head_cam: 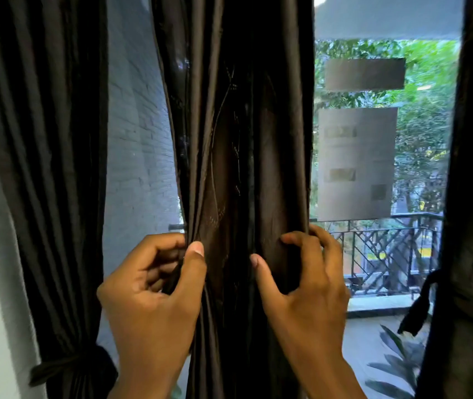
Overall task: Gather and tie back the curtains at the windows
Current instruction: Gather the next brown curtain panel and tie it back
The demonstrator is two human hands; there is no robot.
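Both hands clamp the middle curtain [238, 156] from opposite sides — the left hand [154, 286] pinching its left edge, the right hand [304, 283] curled round its right folds. Squeezing the pleats evenly inward should keep the bundle tidy for tying. Left of the hands hangs a tied curtain [56, 197] (banded low); beyond the right hand, window glass [425, 156] and a balcony railing [385, 254].

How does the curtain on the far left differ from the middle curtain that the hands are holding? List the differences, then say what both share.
The left curtain is already cinched low down by a tie-back; the middle curtain has no tie around it.
No hand touches the left curtain; the left hand and right hand grip the middle curtain's edges.
The middle curtain shows faint stitched lines; the left curtain looks plain.
Both are dark brown, pleated and hang upright.
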